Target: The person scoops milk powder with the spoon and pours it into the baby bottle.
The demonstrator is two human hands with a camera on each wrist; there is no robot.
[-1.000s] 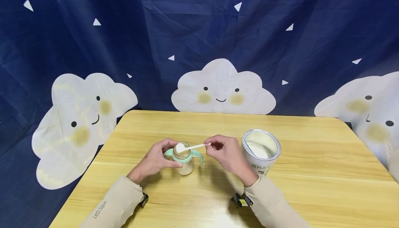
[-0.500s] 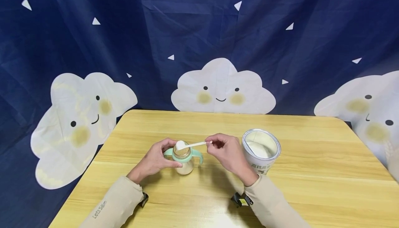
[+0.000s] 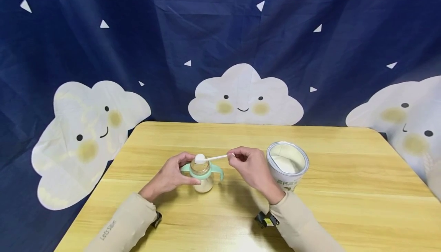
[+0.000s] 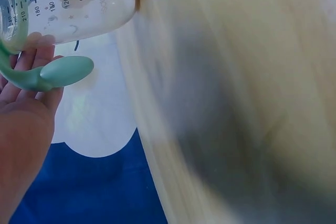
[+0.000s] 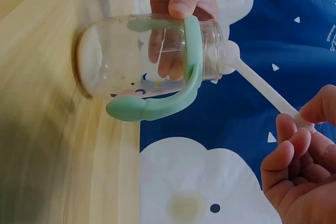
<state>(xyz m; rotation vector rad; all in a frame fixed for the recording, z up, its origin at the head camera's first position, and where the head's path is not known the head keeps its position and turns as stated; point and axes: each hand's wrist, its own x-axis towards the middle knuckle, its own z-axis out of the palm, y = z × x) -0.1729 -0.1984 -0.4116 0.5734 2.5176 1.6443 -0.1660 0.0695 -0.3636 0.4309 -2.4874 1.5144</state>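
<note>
My left hand grips a clear baby bottle near its neck, fingers and thumb round the pale green handle ring. The bottle stands upright on the table with its mouth uncovered. Pale contents lie at its bottom in the right wrist view. Measuring marks show on its side in the left wrist view. My right hand pinches the handle end of a white scoop between thumb and fingers. The scoop's bowl, heaped with white powder, is at the bottle's mouth; whether it touches the rim I cannot tell.
Just right of my right hand stands an uncovered can with white powder inside. The wooden table reaches back to a dark blue curtain printed with clouds. A small black device sits at my right wrist.
The scoop has risen slightly from the bottle's mouth and its handle has levelled out, my right hand lifting a little with it. My left hand keeps its grip on the bottle.
</note>
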